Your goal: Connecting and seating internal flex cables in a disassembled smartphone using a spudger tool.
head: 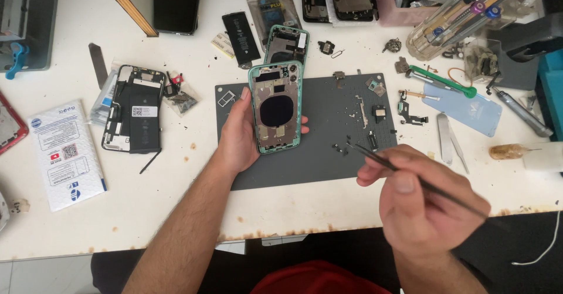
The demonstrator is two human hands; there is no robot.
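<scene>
Head view: our left hand [240,135] grips a green phone shell [275,106], held just above the grey mat [316,147]. The shell is gutted: no screen, no battery, only a dark round coil pad and a few bits inside. Loose small parts [375,115] lie on the mat, so refitting looks barely begun, we judge. Its long axis runs near straight away from us, camera end far, open side up. Our right hand [425,206] pinches black tweezers [375,156], tips aimed left toward the shell but apart from it; we cannot tell if they carry anything.
</scene>
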